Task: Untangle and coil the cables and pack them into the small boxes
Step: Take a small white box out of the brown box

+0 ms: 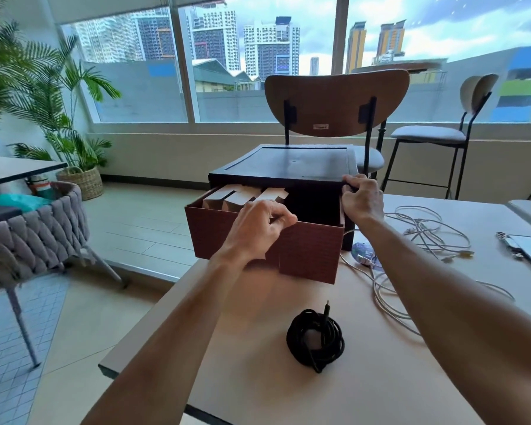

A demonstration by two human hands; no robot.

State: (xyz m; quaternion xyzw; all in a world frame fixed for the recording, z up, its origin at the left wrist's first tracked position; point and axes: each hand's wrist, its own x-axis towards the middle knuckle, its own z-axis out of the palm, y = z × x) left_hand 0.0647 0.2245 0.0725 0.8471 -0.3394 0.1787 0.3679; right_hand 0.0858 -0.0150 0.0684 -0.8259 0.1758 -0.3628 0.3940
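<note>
Head view: at frame centre, the left hand (259, 223) is gripping the front rim of a reddish-brown drawer (310, 250), and the right hand (362, 199) is clamping the dark cabinet's (288, 162) top corner. Small boxes (242, 196) are showing inside the drawer. A coiled black cable (315, 338) is lying at bottom centre, with tangled white cables (423, 231) at right. Pulling straight while bracing the cabinet should keep it from sliding.

Drawer (310, 250): reddish-brown, fine horizontal ribbing. Case (288, 162) around it: near-black dark brown. Small boxes (242, 196) inside: tan sides, whitish flaps. Coiled cable (314, 338): black. Tangled cables (426, 228): white to pale grey. Table (380, 378): light beige, dark edge. Chair back (334, 99): brown, black frame. Armchair (34, 240): grey chunky weave; cushion (16, 200) teal. Floor tiles (135, 228): pale cream.
</note>
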